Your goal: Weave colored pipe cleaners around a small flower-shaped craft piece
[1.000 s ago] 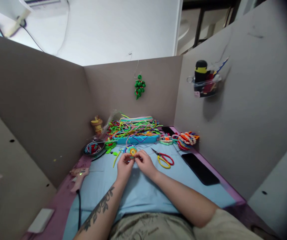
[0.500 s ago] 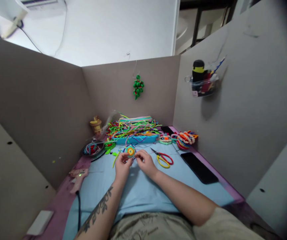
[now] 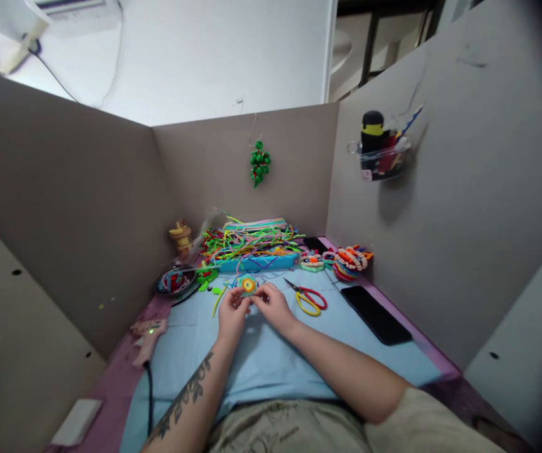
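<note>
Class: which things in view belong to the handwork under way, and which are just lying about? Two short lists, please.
Likely part of the work:
- round piece with yellow-orange centre, at the fingertips of the left hand and right hand
- fuzzy stems in the blue tray
- scissors

Probably just about:
- large black phone
- white block
- green ornament, hanging

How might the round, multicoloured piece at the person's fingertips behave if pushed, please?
The round piece is probably light, as only fingertips seem to hold it. It may flex, since its coloured rings resemble the thin strands behind.
</note>
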